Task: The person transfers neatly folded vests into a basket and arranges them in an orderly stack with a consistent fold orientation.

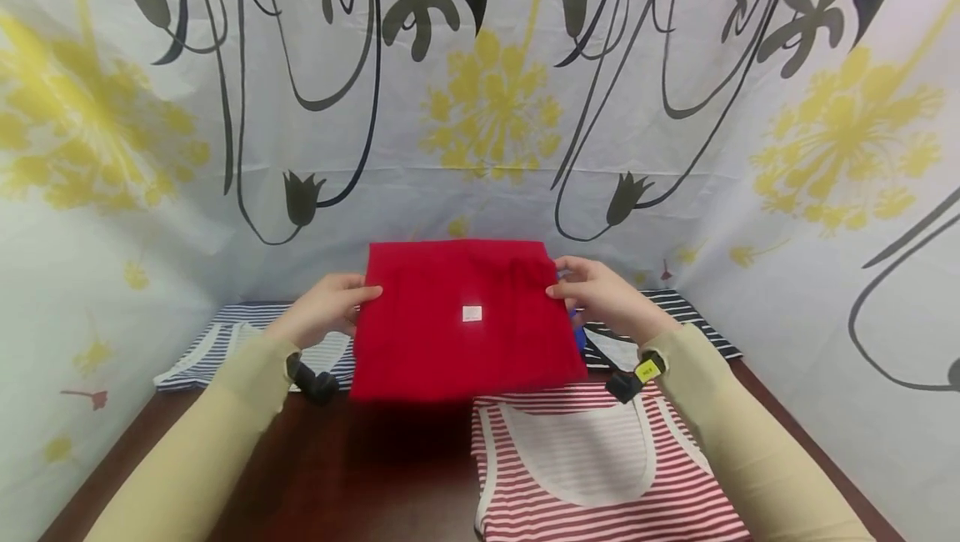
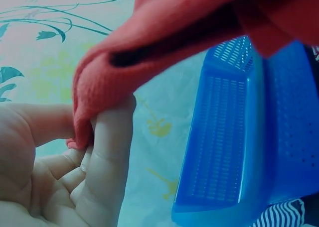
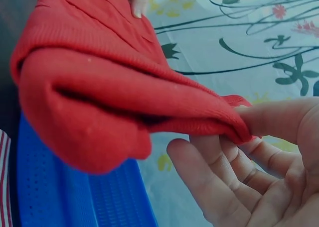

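A folded red garment with a small white label hangs spread between both hands, raised over the table. Its left edge is pinched between thumb and fingers of my left hand. On the opposite edge, my right hand grips the cloth the same way. The right wrist view shows the thick folded layers of the red cloth sagging from those fingers. Behind and below it stands a blue perforated plastic basket, mostly hidden by the garment in the head view.
A red-and-white striped top lies at the front right of the dark brown table. Blue-and-white striped cloth lies at the back left, black-and-white striped cloth at the back right. A flower-patterned curtain surrounds the table.
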### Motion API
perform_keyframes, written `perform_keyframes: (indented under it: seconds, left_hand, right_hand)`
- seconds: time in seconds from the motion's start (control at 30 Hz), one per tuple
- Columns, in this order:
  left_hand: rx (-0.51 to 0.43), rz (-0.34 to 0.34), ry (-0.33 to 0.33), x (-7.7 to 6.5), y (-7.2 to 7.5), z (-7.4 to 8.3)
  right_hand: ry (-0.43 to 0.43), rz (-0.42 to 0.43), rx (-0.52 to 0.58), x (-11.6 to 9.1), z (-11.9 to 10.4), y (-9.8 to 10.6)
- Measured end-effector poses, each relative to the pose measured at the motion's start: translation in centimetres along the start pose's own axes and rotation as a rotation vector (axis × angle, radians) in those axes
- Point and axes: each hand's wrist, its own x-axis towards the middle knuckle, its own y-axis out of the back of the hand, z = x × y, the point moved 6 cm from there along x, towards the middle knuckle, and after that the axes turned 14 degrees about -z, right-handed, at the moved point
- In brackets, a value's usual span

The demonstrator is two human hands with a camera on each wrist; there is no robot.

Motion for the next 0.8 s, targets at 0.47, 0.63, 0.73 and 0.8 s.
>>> perform_keyframes:
  seconds: [0.47, 0.63, 0.73, 0.8]
  left_hand:
    - [0.005, 0.031, -0.002, 3.2, 2.1, 1.7]
    - [0.034, 0.058, 0.045, 3.9, 3.0, 2.3]
    - [0.063, 0.078, 0.073, 4.4, 3.5, 2.4]
    - [0.066, 0.082, 0.081, 4.9, 3.8, 2.3]
  right_hand:
    - [-0.015, 0.024, 0.133, 2.9, -0.9, 2.3]
    - [-0.020, 0.007, 0.152, 4.0, -0.9, 2.9]
    - [-0.024, -0.001, 0.160, 4.4, -1.0, 3.2]
    - [-0.029, -0.001, 0.167, 4.7, -1.0, 3.4]
